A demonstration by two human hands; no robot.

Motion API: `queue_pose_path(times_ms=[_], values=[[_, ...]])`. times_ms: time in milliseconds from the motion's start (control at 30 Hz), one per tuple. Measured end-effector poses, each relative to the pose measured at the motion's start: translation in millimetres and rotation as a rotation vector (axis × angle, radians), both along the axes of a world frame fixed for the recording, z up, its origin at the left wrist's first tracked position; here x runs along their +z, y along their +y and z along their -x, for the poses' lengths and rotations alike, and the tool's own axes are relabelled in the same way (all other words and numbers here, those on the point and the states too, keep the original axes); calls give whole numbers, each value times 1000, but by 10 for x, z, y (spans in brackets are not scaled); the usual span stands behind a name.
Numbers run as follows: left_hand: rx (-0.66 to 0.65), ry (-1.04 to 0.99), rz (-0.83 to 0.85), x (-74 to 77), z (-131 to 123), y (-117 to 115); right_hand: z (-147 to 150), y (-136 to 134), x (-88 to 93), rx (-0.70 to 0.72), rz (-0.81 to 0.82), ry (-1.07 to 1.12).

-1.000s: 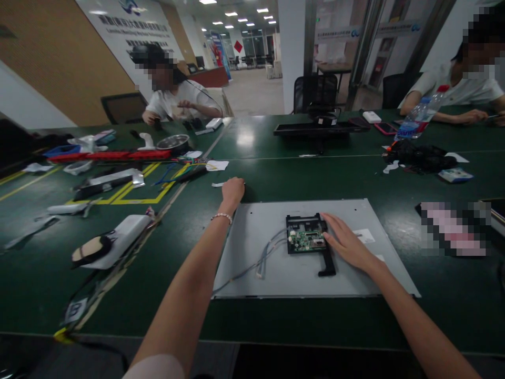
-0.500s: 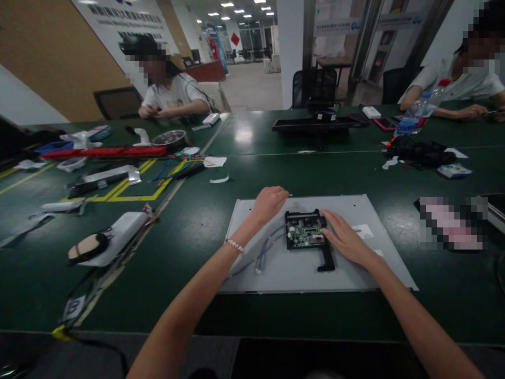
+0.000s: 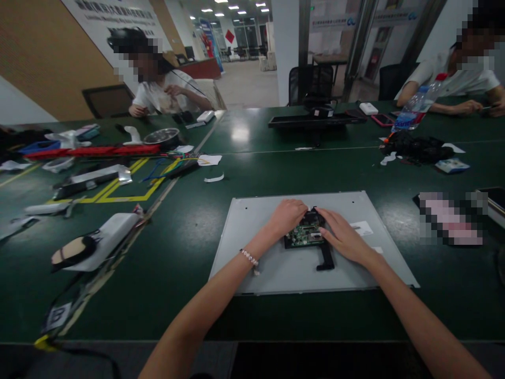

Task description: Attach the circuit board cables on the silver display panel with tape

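My left hand [image 3: 287, 216] lies with bent fingers over the left corner of the small green circuit board [image 3: 305, 236] in its black plastic frame [image 3: 325, 259]; if it grips, I cannot tell. My right hand [image 3: 343, 238] rests open and flat on the board's right side. The board sits in the middle of the flat grey metal panel [image 3: 252, 226].

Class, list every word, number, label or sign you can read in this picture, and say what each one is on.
No text can be read for certain.
Wall sign: characters, too blurred.
Overhead banner: too blurred.
White label on the metal panel: too small.
Water bottle label: too blurred.
Circuit board: markings too small.
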State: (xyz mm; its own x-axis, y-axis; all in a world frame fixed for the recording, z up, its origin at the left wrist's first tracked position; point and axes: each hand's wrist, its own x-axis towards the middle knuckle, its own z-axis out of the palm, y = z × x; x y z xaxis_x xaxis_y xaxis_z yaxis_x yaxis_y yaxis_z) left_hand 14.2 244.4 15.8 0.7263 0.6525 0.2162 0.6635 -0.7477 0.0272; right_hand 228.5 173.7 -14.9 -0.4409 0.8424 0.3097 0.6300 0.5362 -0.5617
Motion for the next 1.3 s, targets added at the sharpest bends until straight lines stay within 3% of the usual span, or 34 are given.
queue_pose_path(times_ms=[300, 667, 1067, 1200, 1300], values=[[0, -18, 11, -31, 0, 20, 16, 0, 18, 4, 10, -10], [-8, 102, -44, -11, -88, -23, -2, 2, 42, -4, 15, -19], [-4, -311, 245, -3, -35, 69, -37, 1, 34, -33, 76, 105], [91, -462, 208, 131, 167, 132, -38, -8, 24, -42, 80, 162], [282, -501, 74, 235, 547, 261, -42, -11, -8, -46, 75, 194]])
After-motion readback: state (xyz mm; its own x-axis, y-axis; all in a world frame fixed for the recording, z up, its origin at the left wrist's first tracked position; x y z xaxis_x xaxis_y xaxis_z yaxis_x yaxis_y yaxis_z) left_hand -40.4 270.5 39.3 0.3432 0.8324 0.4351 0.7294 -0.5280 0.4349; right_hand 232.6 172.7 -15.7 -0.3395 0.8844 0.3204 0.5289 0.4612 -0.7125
